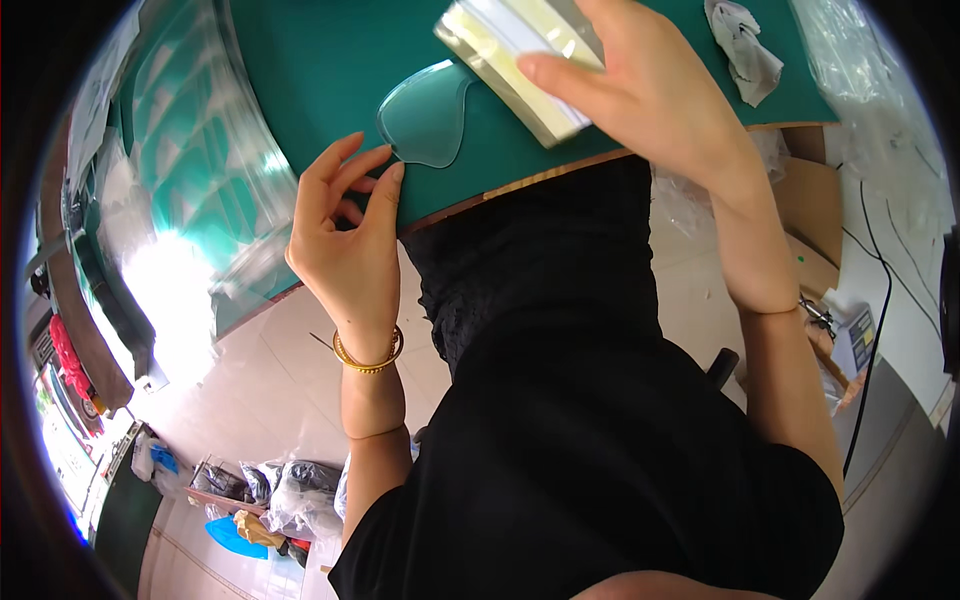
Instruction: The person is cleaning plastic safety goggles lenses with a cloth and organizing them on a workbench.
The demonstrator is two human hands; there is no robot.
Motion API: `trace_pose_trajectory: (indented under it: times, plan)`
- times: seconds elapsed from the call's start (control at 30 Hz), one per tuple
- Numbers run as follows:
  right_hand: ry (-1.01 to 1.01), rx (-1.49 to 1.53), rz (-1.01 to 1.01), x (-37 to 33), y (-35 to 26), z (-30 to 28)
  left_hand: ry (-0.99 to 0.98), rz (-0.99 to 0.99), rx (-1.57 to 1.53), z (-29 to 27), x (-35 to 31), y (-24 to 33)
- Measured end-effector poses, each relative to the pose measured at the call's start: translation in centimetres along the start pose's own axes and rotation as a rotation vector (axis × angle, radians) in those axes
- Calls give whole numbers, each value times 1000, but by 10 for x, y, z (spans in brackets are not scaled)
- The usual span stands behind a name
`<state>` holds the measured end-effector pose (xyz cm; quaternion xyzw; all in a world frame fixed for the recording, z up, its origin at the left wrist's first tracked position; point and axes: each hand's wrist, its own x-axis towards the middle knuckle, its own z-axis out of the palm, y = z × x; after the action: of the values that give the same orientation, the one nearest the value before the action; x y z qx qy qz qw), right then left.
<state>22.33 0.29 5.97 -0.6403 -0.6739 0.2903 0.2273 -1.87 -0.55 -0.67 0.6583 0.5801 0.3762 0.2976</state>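
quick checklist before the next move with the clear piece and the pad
1. Left hand touching clear piece at its near tip: ok.
2. Clear piece lying fully on green mat: ok.
3. Right hand gripping pad: ok.
4. Pad clear of the piece: cannot tell, edges meet in view.
5. Cloth out of the way: ok.

head cam: I see one view only, worn high, looking steeply down my front | faces the green table point(330, 60) at its near edge | close, hands just below lens | fisheye bends table edge; floor shows left of and below table | no second view to overlap
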Motion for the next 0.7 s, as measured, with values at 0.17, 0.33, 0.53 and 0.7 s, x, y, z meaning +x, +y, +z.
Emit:
trace_pose_trajectory:
  times: [0.17, 0.33, 0.53, 0.7]
  plan:
    - [-26, 7, -55, -23, 6, 20, -15, -24, -20, 0, 0, 3]
    - [-116, 8, -87, -24, -7, 37, -12, 4, 2, 0, 0, 3]
    - [387, 234, -632, 14, 69, -22, -183, 226, 254, -9, 26, 40]
    - [62, -26, 26, 67, 112, -57, -380, 498, 350, 21, 62, 47]
